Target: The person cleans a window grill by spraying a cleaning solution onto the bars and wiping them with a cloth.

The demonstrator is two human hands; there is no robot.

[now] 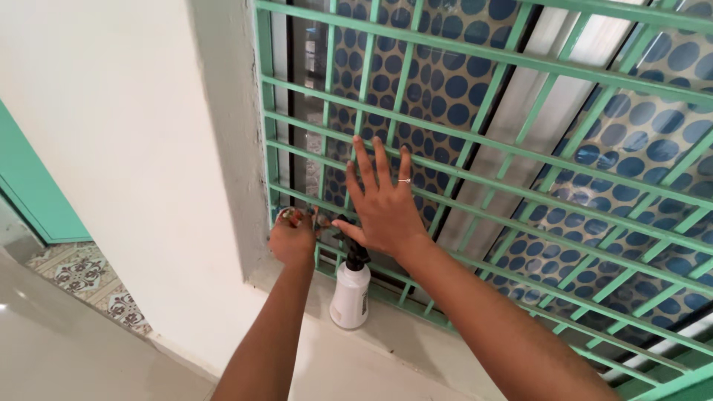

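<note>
Nearest the camera, two bare forearms rise from the lower edge toward a window. On the pale sill (386,334) stands a white spray bottle (350,293) with a black trigger head, upright, just below and between the two hands, its base close to the lowest bars of the grille.

The left hand (292,236) is clenched at the bottom left corner of the green metal grille (520,152), fingers curled round something small and partly hidden; what it is cannot be told. The hand touches the lowest bars near the frame.

The right hand (382,202) is released, palm flat and fingers spread against the grille bars, grasping nothing. A thin ring (404,180) shows on one finger. Its thumb lies just above the bottle's trigger head.

Behind the grille, the window panes carry a blue dot pattern (445,82). To the left, a plain white wall (126,141), then a green door frame (33,193) and patterned floor tiles (85,278) beyond
</note>
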